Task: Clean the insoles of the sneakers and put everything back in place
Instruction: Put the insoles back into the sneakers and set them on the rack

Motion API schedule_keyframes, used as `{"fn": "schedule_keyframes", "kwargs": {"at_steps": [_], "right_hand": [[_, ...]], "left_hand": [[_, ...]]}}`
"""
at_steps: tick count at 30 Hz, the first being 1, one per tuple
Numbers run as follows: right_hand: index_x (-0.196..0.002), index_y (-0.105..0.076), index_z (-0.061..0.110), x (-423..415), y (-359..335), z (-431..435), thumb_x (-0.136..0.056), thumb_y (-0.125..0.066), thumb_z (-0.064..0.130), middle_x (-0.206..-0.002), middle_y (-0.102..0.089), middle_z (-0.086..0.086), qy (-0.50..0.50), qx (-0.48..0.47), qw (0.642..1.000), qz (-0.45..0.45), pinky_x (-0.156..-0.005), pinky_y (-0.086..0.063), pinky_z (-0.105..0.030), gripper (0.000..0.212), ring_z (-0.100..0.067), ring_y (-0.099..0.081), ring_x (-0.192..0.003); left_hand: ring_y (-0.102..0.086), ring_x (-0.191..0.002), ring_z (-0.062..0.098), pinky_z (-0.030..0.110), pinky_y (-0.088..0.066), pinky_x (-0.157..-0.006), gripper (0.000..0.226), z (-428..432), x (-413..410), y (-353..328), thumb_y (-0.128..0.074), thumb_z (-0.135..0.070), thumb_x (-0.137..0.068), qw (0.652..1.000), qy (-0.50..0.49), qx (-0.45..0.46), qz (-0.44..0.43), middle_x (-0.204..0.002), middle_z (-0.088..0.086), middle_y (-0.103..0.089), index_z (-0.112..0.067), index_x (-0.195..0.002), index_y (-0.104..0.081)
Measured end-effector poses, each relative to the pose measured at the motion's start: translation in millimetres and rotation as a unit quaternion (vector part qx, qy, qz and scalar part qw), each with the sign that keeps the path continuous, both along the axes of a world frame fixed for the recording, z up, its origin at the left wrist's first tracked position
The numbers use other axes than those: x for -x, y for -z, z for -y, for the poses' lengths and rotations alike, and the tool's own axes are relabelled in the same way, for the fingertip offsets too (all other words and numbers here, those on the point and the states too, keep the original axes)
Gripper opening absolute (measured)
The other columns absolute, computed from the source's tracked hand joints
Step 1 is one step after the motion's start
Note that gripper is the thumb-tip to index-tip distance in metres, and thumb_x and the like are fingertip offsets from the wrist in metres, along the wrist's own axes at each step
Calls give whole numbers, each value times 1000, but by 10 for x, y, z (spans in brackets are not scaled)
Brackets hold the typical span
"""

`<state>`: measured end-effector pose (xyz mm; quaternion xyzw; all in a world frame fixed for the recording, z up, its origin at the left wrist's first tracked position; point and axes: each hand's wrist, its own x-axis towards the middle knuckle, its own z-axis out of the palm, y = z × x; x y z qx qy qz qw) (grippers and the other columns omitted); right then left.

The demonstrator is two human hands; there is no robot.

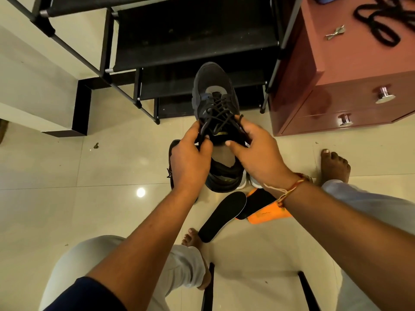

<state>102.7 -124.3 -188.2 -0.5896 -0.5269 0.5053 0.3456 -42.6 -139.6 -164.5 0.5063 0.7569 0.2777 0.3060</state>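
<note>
Holding a dark grey soft sneaker with black laces (214,93) over the shiny cream floor tiles (89,198), the left hand (190,162) pinches the laces by the shoe's mouth. The right hand (258,151) curls around the mouth's other side. Inside the shoe, a tan bottom shows. A long flat black foam insole (222,216) lies on the floor below. It partly covers a black-and-orange insole (267,215). Behind the shoe stand a black metal-and-cloth shoe rack (190,48) and a smooth red-brown drawer chest (336,63) with round shiny knobs (384,94).
</note>
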Motion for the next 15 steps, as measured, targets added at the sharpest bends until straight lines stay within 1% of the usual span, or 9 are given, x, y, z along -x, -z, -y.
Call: {"fn": "schedule_keyframes", "kwargs": {"at_steps": [2,4,6,7,8,9,10,12,15], "right_hand": [[-142,-54,25,-12,57,12,-90,-63,5,-128,-67,4,29,-16,997,66,-106,-47,-32,56,-12,-58,-124],[-142,-55,25,-35,71,13,-90,-58,2,-126,-68,2,42,-24,994,96,-103,-47,-25,56,-14,-60,-121],[-142,-54,26,-57,62,1,-92,-57,4,-126,-68,3,41,-30,991,120,-99,-45,-17,55,-13,-60,-119],[-142,-54,26,-64,54,-4,-93,-57,4,-126,-68,3,43,-32,991,125,-99,-44,-16,54,-13,-60,-119],[-142,-54,26,-66,51,-2,-94,-57,4,-126,-68,3,45,-32,990,128,-99,-45,-17,53,-13,-60,-118],[-142,-54,26,-59,55,6,-94,-57,5,-126,-68,2,47,-34,989,134,-100,-47,-21,52,-15,-62,-116],[-142,-55,25,-46,58,20,-94,-57,6,-124,-69,0,47,-40,988,143,-99,-50,-26,51,-18,-63,-114],[-141,-56,25,-13,54,50,-94,-56,7,-120,-70,-2,42,-54,985,158,-95,-55,-32,50,-21,-65,-108],[-141,-56,26,4,46,58,-93,-54,9,-114,-72,-6,31,-46,982,182,-89,-56,-31,50,-24,-66,-101]], "left_hand": [[-60,-71,-8,1,-45,-57,49,4,-4,-9,-59,-30,-99,1000,22,19,-5,-100,-20,-67,-40,-146,-47],[-61,-84,-10,0,-45,-65,50,-1,0,-10,-63,-34,-98,998,49,29,27,-114,-18,-66,-41,-144,-47],[-63,-102,-4,12,-51,-83,37,-19,-20,-30,-62,-42,-97,993,65,31,98,-117,-19,-68,-42,-133,-54],[-63,-105,-4,19,-51,-88,25,-26,-31,-49,-56,-47,-99,988,53,34,143,-112,-20,-69,-42,-123,-59],[-63,-103,-3,23,-51,-91,23,-33,-50,-76,-48,-52,-101,979,24,39,197,-105,-20,-71,-42,-113,-64],[-64,-100,-2,26,-51,-92,30,-39,-61,-84,-41,-55,-102,969,-15,45,244,-98,-20,-72,-42,-103,-68],[-65,-98,0,30,-53,-94,34,-46,-61,-73,-39,-55,-103,960,-52,50,272,-96,-17,-73,-39,-98,-69],[-69,-98,7,38,-57,-95,27,-55,-66,-51,-50,-43,-103,959,-95,41,263,-98,-9,-74,-27,-103,-72],[-70,-88,8,34,-58,-90,15,-67,-45,-68,-63,-24,-99,959,-130,-2,252,-93,-1,-74,-15,-107,-70]]}}
